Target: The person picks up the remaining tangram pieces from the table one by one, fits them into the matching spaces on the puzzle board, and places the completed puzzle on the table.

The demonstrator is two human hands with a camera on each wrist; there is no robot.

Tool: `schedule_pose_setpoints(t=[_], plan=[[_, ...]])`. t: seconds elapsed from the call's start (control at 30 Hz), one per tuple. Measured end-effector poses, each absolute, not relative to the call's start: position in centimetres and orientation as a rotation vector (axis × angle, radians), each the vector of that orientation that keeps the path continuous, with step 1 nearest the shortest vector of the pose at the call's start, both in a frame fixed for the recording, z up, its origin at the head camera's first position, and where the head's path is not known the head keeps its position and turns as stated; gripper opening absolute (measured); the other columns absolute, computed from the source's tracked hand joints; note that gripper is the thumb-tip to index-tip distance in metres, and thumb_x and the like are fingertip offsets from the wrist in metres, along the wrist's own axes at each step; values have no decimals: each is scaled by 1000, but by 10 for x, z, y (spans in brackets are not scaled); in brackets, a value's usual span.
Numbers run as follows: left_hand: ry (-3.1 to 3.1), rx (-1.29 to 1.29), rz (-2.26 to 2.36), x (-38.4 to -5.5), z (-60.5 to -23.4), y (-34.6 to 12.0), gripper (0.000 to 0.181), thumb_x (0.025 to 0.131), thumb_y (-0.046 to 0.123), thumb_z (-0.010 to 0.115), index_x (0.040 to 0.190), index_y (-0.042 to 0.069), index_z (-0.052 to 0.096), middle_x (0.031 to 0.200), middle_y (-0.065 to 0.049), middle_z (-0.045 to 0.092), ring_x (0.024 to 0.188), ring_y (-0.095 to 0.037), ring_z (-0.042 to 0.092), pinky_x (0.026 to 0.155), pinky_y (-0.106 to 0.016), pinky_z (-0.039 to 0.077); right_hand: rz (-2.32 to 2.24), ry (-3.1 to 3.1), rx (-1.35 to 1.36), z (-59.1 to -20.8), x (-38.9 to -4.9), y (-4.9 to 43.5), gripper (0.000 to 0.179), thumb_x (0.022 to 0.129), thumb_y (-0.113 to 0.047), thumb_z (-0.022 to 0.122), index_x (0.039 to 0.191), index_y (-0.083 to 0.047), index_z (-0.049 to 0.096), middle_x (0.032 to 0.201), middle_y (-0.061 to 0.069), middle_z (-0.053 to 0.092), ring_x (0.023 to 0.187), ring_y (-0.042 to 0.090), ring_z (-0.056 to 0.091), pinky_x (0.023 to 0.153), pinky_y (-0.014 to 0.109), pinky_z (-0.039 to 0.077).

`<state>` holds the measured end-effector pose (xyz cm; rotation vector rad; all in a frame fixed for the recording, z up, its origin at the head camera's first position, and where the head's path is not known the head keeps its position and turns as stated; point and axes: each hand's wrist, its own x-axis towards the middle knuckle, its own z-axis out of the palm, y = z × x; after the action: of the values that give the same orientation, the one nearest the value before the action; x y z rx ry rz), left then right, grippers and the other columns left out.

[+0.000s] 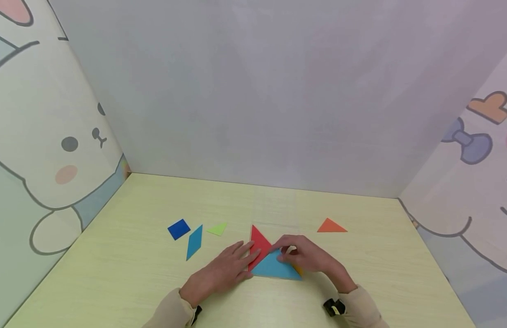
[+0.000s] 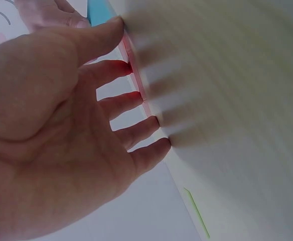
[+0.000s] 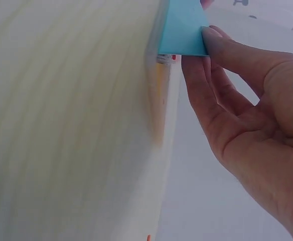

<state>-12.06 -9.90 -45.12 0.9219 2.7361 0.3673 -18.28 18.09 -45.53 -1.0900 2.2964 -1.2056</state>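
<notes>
My left hand [image 1: 228, 269] has its fingers spread, with fingertips resting on a red triangle [image 1: 258, 243] and on the table beside it. In the left wrist view, the straight fingers come down along the red triangle's edge. My right hand [image 1: 304, 255] pinches a large light blue triangle [image 1: 275, 268] by its edge. The right wrist view shows the thumb on top of the light blue triangle [image 3: 184, 30] and fingers under it; that side is tilted up off the table. An orange-yellow piece [image 1: 298, 269] peeks out beside it, mostly hidden.
Left of the hands lie a dark blue square [image 1: 179, 229], a blue parallelogram [image 1: 194, 242] and a small light green triangle [image 1: 217, 229]. An orange triangle [image 1: 332, 226] is at the right. Behind the table [image 1: 114, 273] stands a pale wall, with cartoon-printed panels at both sides.
</notes>
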Motion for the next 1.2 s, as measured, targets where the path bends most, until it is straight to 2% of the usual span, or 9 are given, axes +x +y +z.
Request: schedule_pose_setpoints(t=[0.33,0.6,1.2], plan=[[2740,924,355,-121,-452,-99,64,104,38,60,160,17,38,164,-9,34,149,-34,32,120,-49,32,-1114,2388,-987,-451,-176,177,28,97,-9,71,125,-7,67,117,4,67,100,20,64,88,29,57],[2739,927,353,-120,-452,-99,64,104,38,60,160,17,38,164,-9,35,149,-34,32,120,-49,31,-1077,2447,-1074,-452,-170,176,29,96,-5,72,124,-1,66,114,9,64,98,20,64,87,30,57],[2742,922,372,-121,-451,-99,64,103,37,61,160,17,39,164,-9,35,150,-35,32,119,-50,32,-953,2513,-1052,-450,-168,171,32,95,-8,73,125,-1,67,114,8,59,97,22,62,85,28,57]])
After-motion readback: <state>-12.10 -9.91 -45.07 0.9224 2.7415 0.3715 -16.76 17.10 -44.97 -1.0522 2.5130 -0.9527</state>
